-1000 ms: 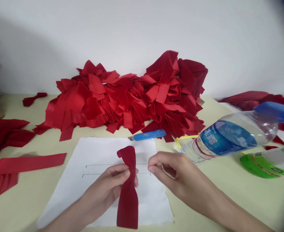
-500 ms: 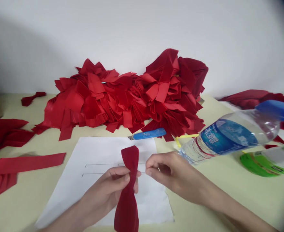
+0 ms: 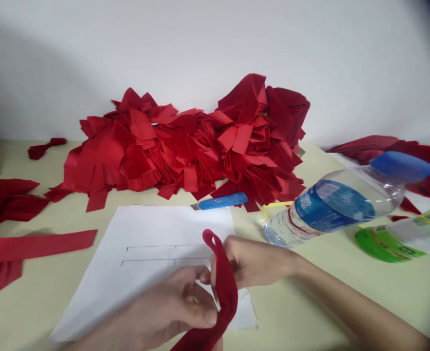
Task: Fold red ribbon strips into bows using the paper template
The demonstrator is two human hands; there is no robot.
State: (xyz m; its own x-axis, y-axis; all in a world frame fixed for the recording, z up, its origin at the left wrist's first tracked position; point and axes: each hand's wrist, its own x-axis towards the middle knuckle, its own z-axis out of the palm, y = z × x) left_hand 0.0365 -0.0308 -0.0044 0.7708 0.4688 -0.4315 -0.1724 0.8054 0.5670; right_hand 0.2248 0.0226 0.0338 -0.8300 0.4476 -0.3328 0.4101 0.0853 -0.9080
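A looped red velvet ribbon (image 3: 226, 285) stands edge-on above the white paper (image 3: 142, 226), its lower end leaving the bottom of the view. My left hand (image 3: 182, 304) is closed around its narrow middle, thumb in front. Just behind the ribbon's upper half is my right hand (image 3: 253, 261), its fingers curled and partly hidden by the cloth. Whether a thread or anything else lies in those right fingers cannot be seen. Thin ruled lines with short ticks run across the paper under the hands.
Against the wall lies a big heap of red ribbon pieces (image 3: 185, 151). A blue utility knife (image 3: 220, 201) rests at the paper's top edge. A tilted clear bottle (image 3: 332, 204) and a green-labelled bottle (image 3: 386, 243) are at right. A loose red strip (image 3: 54, 245) lies at left.
My left hand has turned the ribbon from face-on to edge-on and moved it a little right. My right hand has gone from beside the ribbon to behind it.
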